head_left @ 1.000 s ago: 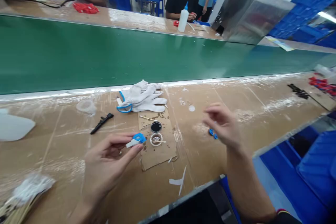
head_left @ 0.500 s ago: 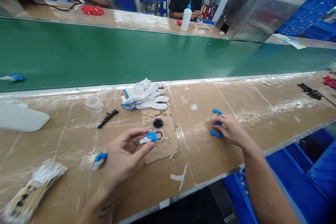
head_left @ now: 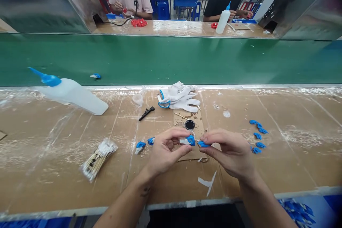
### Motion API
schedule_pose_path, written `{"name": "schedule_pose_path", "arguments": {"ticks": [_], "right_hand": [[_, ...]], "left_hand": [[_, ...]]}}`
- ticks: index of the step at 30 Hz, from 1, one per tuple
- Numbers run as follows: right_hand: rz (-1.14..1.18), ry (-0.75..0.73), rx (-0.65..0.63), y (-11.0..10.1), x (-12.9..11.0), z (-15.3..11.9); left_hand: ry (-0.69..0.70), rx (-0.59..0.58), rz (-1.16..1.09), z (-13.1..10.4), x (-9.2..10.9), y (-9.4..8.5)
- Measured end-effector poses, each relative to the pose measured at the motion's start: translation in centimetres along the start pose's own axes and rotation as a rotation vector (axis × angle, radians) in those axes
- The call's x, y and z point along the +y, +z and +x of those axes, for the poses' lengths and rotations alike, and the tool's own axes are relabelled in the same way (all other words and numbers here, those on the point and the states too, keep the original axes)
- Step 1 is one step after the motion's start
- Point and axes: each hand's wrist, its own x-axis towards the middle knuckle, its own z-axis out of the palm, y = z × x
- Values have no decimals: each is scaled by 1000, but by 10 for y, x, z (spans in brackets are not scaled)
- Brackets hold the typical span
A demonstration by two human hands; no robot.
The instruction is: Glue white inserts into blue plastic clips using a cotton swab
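Fingers and thumb of your left hand [head_left: 165, 148] pinch a blue and white piece [head_left: 190, 140] near the middle of the frame. Your right hand [head_left: 231, 151] pinches a small blue piece [head_left: 203, 144] just beside it. Both are little, so a hard squeeze near the edge could make one pop out and fall. If they bump, one could twist in your grip. Just above your hands in the frame is a cup of black stuff [head_left: 190, 124] (maybe ink, but I can't be sure). If your left hand tips forward, it could knock the cup, and black could spill on the cardboard [head_left: 188, 155] or splash the white gloves [head_left: 181, 98] above. At the right of the frame, loose blue pieces [head_left: 263, 131] could scatter if your right hand swings out too fast.
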Motion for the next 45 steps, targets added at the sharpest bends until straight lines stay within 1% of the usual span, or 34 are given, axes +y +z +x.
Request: {"name": "schedule_pose_path", "arguments": {"ticks": [4, 9, 14, 17, 19, 22, 24, 26, 28, 29, 30, 31, 33, 36, 38, 41, 43, 45], "right_hand": [[-2, 28, 18, 1, 5, -6], [38, 129, 46, 3, 3, -15], [160, 178, 34, 3, -2, -10], [200, 240, 58, 4, -6, -9], [221, 273, 87, 8, -8, -9], [183, 269, 118, 16, -7, -9], [88, 234, 186, 21, -6, -10], [-38, 191, 329, 22, -5, -17], [-171, 144, 486, 17, -5, -30], [-235, 122, 526, 13, -5, -38], [-299, 104, 526, 7, -6, -46], [-362, 88, 487, 1, -6, -54], [-483, 84, 334, -10, -5, -66], [-619, 155, 74, -19, 4, -66], [-662, 206, -64, -15, 15, -57], [-713, 228, -232, -3, 29, -42], [-739, 234, -300, 4, 35, -37], [-748, 246, -309, 7, 37, -37]], "left_hand": [[-2, -14, -22, -2, 1, -1], [-17, -27, -10, -4, -1, -1], [-40, -35, -19, -5, -3, -3], [-24, -26, -33, -5, -5, -2], [-13, -20, -46, -5, -5, 0], [-46, -16, -67, -5, -4, 3], [-77, 3, -53, -4, -3, 4], [-93, 59, -14, -3, 0, 2], [-88, 139, 22, -1, 3, -2], [-78, 179, 35, 0, 5, -5], [-63, 217, 43, 1, 6, -8], [-44, 250, 45, 2, 7, -11], [-8, 295, 29, 3, 9, -16], [18, 319, -13, 3, 9, -19], [11, 323, -14, 3, 9, -19], [-4, 320, 20, 4, 7, -17], [-9, 320, 43, 5, 6, -16], [-17, 322, 61, 6, 5, -16]]}}
